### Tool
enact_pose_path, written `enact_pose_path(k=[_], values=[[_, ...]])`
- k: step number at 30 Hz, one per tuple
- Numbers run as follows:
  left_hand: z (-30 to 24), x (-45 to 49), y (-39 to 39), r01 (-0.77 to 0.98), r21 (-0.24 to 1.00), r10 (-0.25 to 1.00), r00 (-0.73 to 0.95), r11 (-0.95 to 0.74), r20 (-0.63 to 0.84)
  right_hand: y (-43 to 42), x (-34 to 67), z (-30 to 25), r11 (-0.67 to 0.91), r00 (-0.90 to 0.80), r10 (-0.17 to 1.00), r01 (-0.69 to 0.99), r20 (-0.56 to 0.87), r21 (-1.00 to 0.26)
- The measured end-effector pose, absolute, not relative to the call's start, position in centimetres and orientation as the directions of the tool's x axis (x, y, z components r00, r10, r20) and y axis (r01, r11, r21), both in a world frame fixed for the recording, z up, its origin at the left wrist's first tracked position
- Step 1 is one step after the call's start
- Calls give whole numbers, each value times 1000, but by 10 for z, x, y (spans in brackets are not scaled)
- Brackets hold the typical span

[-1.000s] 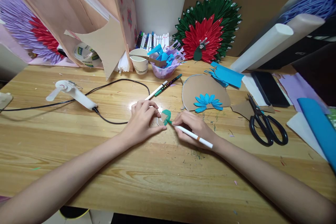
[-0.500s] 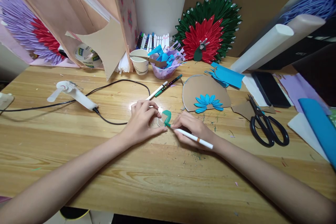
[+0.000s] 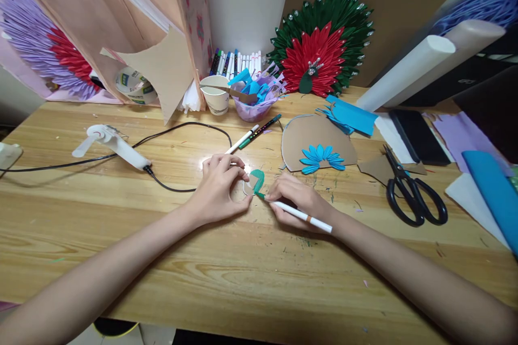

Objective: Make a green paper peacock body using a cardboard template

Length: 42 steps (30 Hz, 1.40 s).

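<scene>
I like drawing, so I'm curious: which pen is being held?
The green-tipped white pen with the orange band, in the right hand; the loose white pen, the dark pen and the back row of pens are unheld.

This is a craft corner at a wooden table (image 3: 162, 269), shown by felt-tip markers (image 3: 238, 63), black-handled scissors (image 3: 413, 199), cut cardboard (image 3: 303, 137) and a red-and-green peacock decoration (image 3: 315, 54).
</scene>
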<state>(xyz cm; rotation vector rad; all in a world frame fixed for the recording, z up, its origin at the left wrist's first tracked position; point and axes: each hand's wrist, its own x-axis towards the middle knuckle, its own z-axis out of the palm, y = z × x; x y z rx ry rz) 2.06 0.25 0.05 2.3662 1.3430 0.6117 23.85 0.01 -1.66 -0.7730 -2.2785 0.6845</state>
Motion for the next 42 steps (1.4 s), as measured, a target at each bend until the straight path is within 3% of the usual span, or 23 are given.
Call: enact_pose_path(k=[11,15,22,32,38,42], values=[[0,20,1,720,489,867,460,-492,194,-1,237,-16,682,-568,711,412,415,-604],[0,21,2,732,474,869,456,-489,191,-1,237,-17,709,-639,655,336,403,-620],[0,20,1,780,429,890,409,-455,200,2,239,-16,682,-632,670,319,389,-658],[-1,17,1,681,486,830,515,-548,214,1,244,-12,341,-478,870,405,121,-848],[-1,16,1,656,506,818,535,-560,212,1,241,-14,538,-590,767,377,252,-754],[-1,16,1,652,513,817,537,-559,210,0,240,-13,536,-557,788,410,263,-738]])
